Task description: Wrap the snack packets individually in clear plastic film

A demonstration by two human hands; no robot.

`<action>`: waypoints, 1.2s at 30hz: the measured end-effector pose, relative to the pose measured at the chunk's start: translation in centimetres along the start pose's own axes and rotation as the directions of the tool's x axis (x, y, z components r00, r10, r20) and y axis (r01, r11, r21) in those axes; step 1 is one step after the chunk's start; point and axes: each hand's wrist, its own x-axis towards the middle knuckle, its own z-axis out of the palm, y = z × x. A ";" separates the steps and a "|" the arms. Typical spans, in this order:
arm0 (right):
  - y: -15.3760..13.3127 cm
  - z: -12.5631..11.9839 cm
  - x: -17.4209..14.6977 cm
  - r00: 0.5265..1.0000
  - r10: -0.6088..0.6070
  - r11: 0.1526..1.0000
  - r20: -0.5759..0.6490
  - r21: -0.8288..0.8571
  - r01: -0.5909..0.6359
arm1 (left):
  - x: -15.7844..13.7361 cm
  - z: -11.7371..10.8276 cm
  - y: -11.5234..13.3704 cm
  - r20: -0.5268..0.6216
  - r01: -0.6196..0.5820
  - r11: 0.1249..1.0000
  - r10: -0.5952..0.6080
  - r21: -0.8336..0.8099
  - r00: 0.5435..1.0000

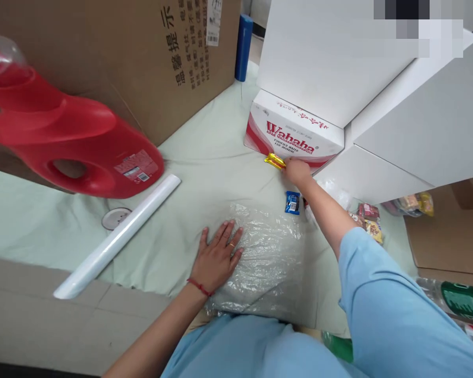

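My left hand (217, 255) lies flat with fingers spread on the left edge of a crinkled clear plastic bag (266, 257). My right hand (298, 171) reaches forward and grips one end of a small snack in a shiny yellow wrapper (275, 160). That snack is held just in front of a white and red Wahaha water box (295, 131). Below the right hand, a small blue snack packet (292, 202) lies on the pale green cloth (205, 184). Several more packaged snacks (372, 230) lie to the right, partly hidden behind my right forearm.
On the left are a large red detergent bottle (82, 136), a white tube (118, 239) and a round white disc (116, 218). A big brown carton (134, 58) stands behind. White boxes (319, 47) rise at the right. Plastic bottles (457, 296) lie at the lower right.
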 end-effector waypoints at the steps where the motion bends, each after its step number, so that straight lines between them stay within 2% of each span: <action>1: -0.6 0.3 0.2 1.000 0.024 1.000 0.009 -0.003 -0.024 | 0.0 0.0 0.0 0.005 -0.002 1.000 0.002 0.013 1.000; 5: -0.8 0.6 -1.2 0.998 0.062 0.998 0.001 0.027 -0.062 | 0.0 -0.2 0.2 0.015 0.002 0.999 -0.003 0.040 1.000; 8: 0.6 -0.3 -4.8 0.996 0.076 0.994 -0.052 0.081 -0.072 | 0.0 -0.2 0.3 0.016 0.009 0.999 -0.009 0.037 1.000; 10: 1.4 -1.0 -8.2 0.999 0.006 0.984 -0.043 0.177 0.001 | 0.1 -0.2 0.4 0.019 0.013 1.000 -0.014 0.027 1.000; 12: 1.6 -1.4 -12.1 0.981 -0.187 0.934 0.044 0.316 0.164 | 0.1 -0.2 0.4 0.025 0.018 1.000 -0.019 0.021 1.000; 13: 1.4 -1.4 -14.0 0.945 -0.311 0.889 0.106 0.384 0.249 | 0.1 -0.2 0.4 0.029 0.020 1.000 -0.021 0.022 0.999; 15: 0.4 -1.0 -17.5 0.830 -0.507 0.808 0.234 0.463 0.363 | 0.2 -0.1 0.5 0.036 0.022 0.999 -0.024 0.032 0.999; 17: -1.1 -0.2 -20.0 0.713 -0.610 0.769 0.346 0.477 0.426 | 0.2 0.0 0.5 0.036 0.024 0.999 -0.026 0.049 0.999; 18: -1.8 0.3 -20.9 0.676 -0.630 0.763 0.383 0.467 0.447 | 0.2 0.0 0.6 0.035 0.025 0.998 -0.028 0.058 0.999; 19: -2.4 0.7 -21.6 0.658 -0.639 0.761 0.398 0.453 0.465 | 0.2 0.0 0.6 0.035 0.027 0.997 -0.029 0.067 0.999; 20: -2.8 1.0 -22.0 0.663 -0.637 0.764 0.393 0.433 0.478 | 0.2 0.0 0.6 0.035 0.028 0.997 -0.031 0.074 0.999; 21: -3.1 1.2 -22.4 0.690 -0.623 0.776 0.369 0.405 0.484 | 0.2 0.0 0.7 0.036 0.029 0.997 -0.032 0.078 0.999; 24: -3.4 1.5 -23.4 0.814 -0.528 0.838 0.243 0.307 0.452 | 0.3 -0.1 0.8 0.033 0.031 0.997 -0.033 0.077 0.999; 26: -3.7 1.6 -24.2 0.853 -0.484 0.863 0.194 0.267 0.429 | 0.3 -0.1 0.8 0.025 0.032 0.997 -0.033 0.072 0.999; 32: -5.8 2.3 -26.0 0.885 -0.437 0.889 0.162 0.229 0.397 | 0.2 0.0 0.8 0.025 0.031 0.996 -0.033 0.078 0.999; 36: -6.8 2.3 -26.2 0.879 -0.462 0.873 0.119 0.233 0.428 | 0.2 0.2 0.7 0.024 0.025 0.996 -0.027 0.084 0.999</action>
